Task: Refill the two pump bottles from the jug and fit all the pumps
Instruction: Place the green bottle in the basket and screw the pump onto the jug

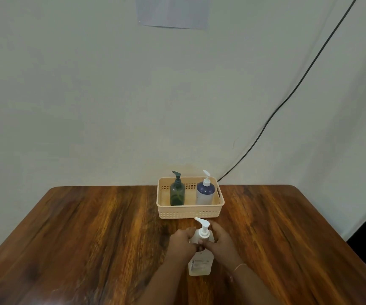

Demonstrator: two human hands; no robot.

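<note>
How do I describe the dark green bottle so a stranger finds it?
At the far edge of the wooden table stands a beige basket. Inside, at left, is the green bottle; unlike the white-pumped bottle beside it, its pump is dark.

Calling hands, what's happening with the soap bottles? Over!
Both grip the jug: left hand, right hand. Upright on the table, pump on top. In the basket, green bottle and white bottle, pumps on. Nothing blocking.
</note>
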